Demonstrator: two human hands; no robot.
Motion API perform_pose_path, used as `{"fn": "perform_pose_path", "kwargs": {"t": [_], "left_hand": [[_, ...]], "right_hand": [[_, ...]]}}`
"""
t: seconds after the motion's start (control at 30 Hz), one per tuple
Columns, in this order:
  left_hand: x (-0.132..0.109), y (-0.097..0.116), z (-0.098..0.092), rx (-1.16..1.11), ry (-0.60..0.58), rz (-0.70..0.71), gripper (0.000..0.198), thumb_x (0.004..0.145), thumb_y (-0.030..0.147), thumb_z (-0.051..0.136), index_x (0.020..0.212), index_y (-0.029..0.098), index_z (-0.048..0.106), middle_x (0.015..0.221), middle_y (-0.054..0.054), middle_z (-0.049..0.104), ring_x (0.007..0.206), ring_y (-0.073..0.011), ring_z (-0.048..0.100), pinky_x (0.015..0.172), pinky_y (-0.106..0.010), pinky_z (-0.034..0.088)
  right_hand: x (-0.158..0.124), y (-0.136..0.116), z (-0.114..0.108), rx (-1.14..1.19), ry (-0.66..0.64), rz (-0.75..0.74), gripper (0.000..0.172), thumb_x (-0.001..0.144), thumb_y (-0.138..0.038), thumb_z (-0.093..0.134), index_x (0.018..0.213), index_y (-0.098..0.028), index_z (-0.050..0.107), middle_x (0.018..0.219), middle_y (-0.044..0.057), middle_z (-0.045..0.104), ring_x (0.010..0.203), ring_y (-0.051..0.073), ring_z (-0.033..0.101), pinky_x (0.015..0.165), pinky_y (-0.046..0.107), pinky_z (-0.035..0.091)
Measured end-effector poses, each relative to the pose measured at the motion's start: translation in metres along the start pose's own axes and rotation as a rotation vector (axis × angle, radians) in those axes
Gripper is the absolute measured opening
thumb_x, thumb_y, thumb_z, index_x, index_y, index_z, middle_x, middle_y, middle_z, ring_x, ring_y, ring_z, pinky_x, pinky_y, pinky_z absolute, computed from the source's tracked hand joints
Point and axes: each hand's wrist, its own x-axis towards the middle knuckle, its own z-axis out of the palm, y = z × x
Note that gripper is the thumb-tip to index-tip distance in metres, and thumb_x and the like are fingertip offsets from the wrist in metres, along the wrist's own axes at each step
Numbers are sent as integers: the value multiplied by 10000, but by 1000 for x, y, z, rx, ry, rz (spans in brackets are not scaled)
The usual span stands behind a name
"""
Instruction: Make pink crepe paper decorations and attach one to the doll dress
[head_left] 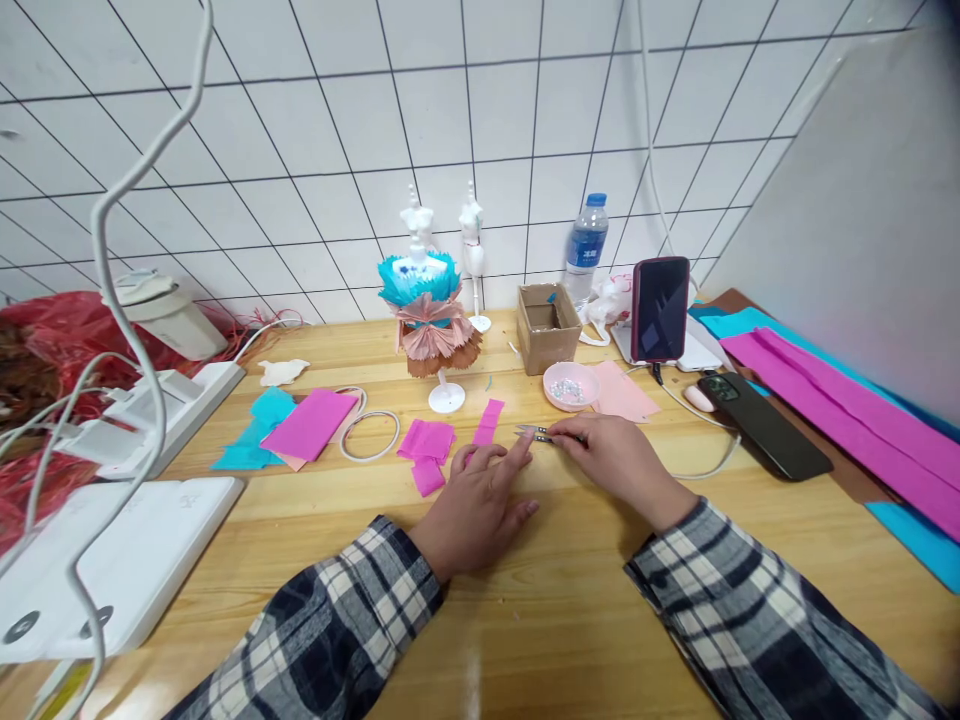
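My left hand (480, 505) rests palm-down on the table with its fingers apart, the fingertips over the lower end of a narrow magenta crepe paper strip (490, 422). Whether it presses on the strip I cannot tell. In my right hand (615, 455) is a small pair of metal thread snips (537, 432), its blades pointing left, close to my left index fingertip. More magenta crepe pieces (427, 442) lie just left of my left hand. Beyond my right hand sits a pink dish (571, 386) of small shiny beads or gems, beside a peach paper sheet (624, 390).
A dress form (448, 397) wearing ruffled blue, pink and brown paper stands behind, near a bare one (472, 240). Around them are a cardboard box (548, 330), water bottle (586, 250), upright phone (660, 310), flat black phone (765, 425) and coiled white cable (370, 437).
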Motion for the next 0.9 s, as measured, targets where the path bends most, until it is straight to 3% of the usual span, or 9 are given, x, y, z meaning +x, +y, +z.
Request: {"fn": "perform_pose_path", "kwargs": {"t": [0.13, 0.23, 0.4, 0.5, 0.57, 0.63, 0.73, 0.9], "left_hand": [[1, -2, -2, 1, 33, -13, 801, 914, 296, 537, 1528, 222, 29, 1245, -83, 658, 1194, -281, 446, 1029, -511, 249], [-1, -2, -6, -42, 72, -9, 751, 910, 287, 544, 1522, 241, 110, 1191, -77, 673, 1153, -269, 465, 1008, -499, 286], [-19, 4, -16, -418, 227, -118, 505, 957, 358, 460, 1439, 259, 350, 1034, -67, 645, 954, -210, 542, 906, -414, 432], [-32, 5, -18, -604, 244, -149, 526, 958, 429, 438, 1455, 297, 329, 1321, -103, 527, 1184, -238, 497, 1021, -446, 416], [-36, 4, -17, -584, 192, -97, 552, 942, 457, 460, 1463, 339, 317, 1499, -84, 363, 1385, -272, 317, 1126, -499, 310], [-37, 2, -14, -540, 150, -65, 568, 946, 461, 446, 1480, 369, 274, 1574, -56, 238, 1461, -276, 164, 1172, -537, 209], [-35, -1, -11, -498, 129, -61, 586, 967, 446, 396, 1507, 383, 178, 1607, -41, 145, 1482, -269, 88, 1185, -559, 148], [-32, -5, -8, -402, 123, -30, 615, 968, 411, 408, 1519, 366, 138, 1612, -63, 130, 1477, -291, 123, 1170, -565, 198]], "right_hand": [[-2, -10, 6, 44, -47, -97, 302, 926, -264, 491, 1161, -283, 680, 1112, 10, 726, 1004, 192, 668, 807, 302, 489], [-2, -12, 7, 54, -8, -59, 301, 916, -252, 489, 1151, -275, 675, 1052, 15, 736, 927, 195, 677, 756, 305, 488], [-2, -14, 7, 279, 144, -50, 276, 875, -248, 537, 1109, -203, 677, 928, 51, 705, 760, 161, 622, 703, 290, 474], [-5, -24, 12, 712, 21, -6, 263, 856, -307, 563, 1056, -185, 682, 978, 73, 691, 759, 157, 606, 617, 265, 482], [-8, -33, 17, 1053, -103, 51, 313, 835, -359, 596, 1089, -186, 656, 1070, 87, 677, 840, 174, 614, 573, 245, 492], [-10, -41, 22, 1286, -198, 104, 358, 808, -394, 638, 1107, -197, 643, 1106, 85, 665, 876, 178, 612, 551, 229, 496], [-13, -48, 25, 1434, -304, 192, 358, 769, -415, 697, 1051, -197, 673, 1084, 79, 665, 840, 159, 607, 540, 209, 486], [-14, -53, 28, 1481, -369, 267, 362, 723, -435, 748, 977, -188, 673, 994, 50, 668, 692, 107, 582, 468, 174, 434]]}}
